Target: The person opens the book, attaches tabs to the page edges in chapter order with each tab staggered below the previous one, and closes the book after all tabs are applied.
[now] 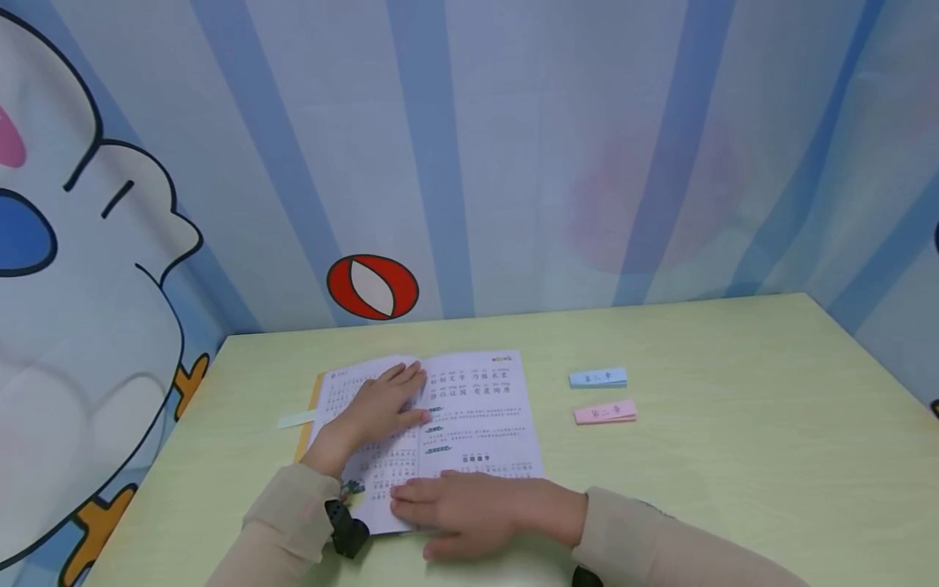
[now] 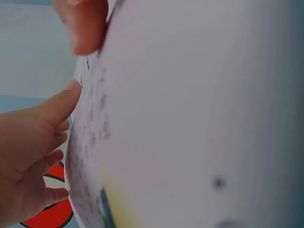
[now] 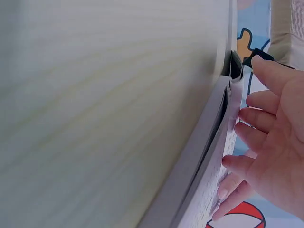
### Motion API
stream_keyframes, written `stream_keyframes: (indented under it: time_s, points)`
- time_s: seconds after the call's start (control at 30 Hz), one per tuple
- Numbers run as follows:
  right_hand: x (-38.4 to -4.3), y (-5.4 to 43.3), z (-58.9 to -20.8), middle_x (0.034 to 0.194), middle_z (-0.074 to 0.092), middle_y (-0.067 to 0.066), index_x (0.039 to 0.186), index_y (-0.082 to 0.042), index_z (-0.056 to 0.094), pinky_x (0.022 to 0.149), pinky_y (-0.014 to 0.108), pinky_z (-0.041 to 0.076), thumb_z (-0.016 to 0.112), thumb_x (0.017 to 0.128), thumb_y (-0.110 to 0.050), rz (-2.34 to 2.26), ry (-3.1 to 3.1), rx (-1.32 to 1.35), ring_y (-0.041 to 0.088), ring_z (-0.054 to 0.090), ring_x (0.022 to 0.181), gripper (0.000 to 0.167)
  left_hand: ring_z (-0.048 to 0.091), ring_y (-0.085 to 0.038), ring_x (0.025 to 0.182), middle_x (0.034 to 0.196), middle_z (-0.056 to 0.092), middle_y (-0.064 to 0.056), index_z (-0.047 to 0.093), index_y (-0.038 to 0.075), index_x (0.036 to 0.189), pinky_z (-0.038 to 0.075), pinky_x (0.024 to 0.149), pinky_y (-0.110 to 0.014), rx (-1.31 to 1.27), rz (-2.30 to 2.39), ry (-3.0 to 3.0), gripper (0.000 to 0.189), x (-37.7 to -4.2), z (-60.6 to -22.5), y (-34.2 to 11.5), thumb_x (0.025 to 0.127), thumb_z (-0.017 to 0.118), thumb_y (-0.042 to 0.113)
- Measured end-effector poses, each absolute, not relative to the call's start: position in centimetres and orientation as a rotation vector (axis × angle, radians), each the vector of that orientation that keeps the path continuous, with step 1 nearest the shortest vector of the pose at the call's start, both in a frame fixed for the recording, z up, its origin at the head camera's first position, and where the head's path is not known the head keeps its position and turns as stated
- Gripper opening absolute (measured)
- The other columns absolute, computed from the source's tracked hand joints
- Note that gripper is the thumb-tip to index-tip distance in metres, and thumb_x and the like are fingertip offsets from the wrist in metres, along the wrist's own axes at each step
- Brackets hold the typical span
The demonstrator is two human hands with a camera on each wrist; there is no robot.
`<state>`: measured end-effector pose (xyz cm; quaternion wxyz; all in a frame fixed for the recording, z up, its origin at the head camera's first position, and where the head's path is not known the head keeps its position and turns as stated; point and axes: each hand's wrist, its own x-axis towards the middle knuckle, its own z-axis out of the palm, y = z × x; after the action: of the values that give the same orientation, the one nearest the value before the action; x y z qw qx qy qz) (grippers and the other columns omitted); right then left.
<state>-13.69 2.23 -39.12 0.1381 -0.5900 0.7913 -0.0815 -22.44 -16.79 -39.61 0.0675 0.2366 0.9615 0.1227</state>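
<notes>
An open book (image 1: 480, 416) with printed characters lies on the table, spine running away from me. My left hand (image 1: 377, 405) rests on its left page, fingers straight and reaching up to the fold. Lower down, my right hand (image 1: 477, 509) lies across the near part of the pages, its fingers extended toward the fold. A pale paper strip (image 1: 297, 419) sticks out from the book's left edge. In the right wrist view, the right hand (image 3: 273, 137) has its fingertips at the page surface beside the book's near edge (image 3: 202, 161). Neither hand grips anything.
To the right of the book lie a folded blue paper slip (image 1: 597, 377) and a folded pink paper slip (image 1: 605, 412), both with handwriting. The pale yellow table (image 1: 734, 424) ends at a printed, striped wall covering (image 1: 513, 163).
</notes>
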Motion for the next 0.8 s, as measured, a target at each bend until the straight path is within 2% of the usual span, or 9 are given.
stream_keyframes:
  time_s: [0.17, 0.27, 0.43, 0.8]
  points:
    - [-14.1, 3.1, -39.0, 0.148, 0.033, 0.006, 0.144, -0.006, 0.034, 0.108, 0.025, 0.026, 0.049, 0.097, -0.026, -0.323, 2.311, -1.755, 0.013, 0.026, 0.136, 0.053, 0.027, -0.033, 0.136, 0.148, 0.033, -0.011, 0.039, 0.008, 0.142, 0.024, 0.104, -0.058, 0.777, 0.38, 2.91, 0.063, -22.3, -39.2, -16.3, 0.09, 0.058, 0.037]
    - [-14.4, 3.9, -39.0, 0.145, 0.039, 0.006, 0.142, -0.007, 0.038, 0.106, 0.023, 0.029, 0.053, 0.096, -0.021, -0.373, 2.335, -1.748, 0.014, 0.033, 0.133, 0.05, 0.034, -0.032, 0.133, 0.144, 0.039, -0.012, 0.043, 0.008, 0.139, 0.028, 0.105, -0.052, 0.812, 0.416, 2.917, 0.059, -22.1, -38.9, -15.8, 0.09, 0.06, 0.035]
    - [-14.7, 5.7, -38.4, 0.139, 0.046, 0.005, 0.138, -0.008, 0.045, 0.103, 0.024, 0.034, 0.054, 0.095, -0.015, -0.454, 2.37, -1.629, 0.014, 0.04, 0.129, 0.045, 0.039, -0.028, 0.13, 0.14, 0.045, -0.009, 0.046, 0.009, 0.138, 0.03, 0.106, -0.046, 0.828, 0.509, 2.903, 0.055, -21.9, -38.6, -15.0, 0.09, 0.061, 0.031]
    - [-16.3, 10.7, -37.8, 0.132, 0.053, 0.003, 0.132, -0.006, 0.052, 0.1, 0.034, 0.039, 0.056, 0.092, -0.01, -0.601, 2.491, -1.391, 0.018, 0.046, 0.124, 0.04, 0.039, -0.024, 0.13, 0.139, 0.046, -0.005, 0.047, 0.014, 0.138, 0.031, 0.106, -0.045, 0.853, 0.701, 2.82, 0.051, -21.0, -37.6, -13.0, 0.092, 0.059, 0.032]
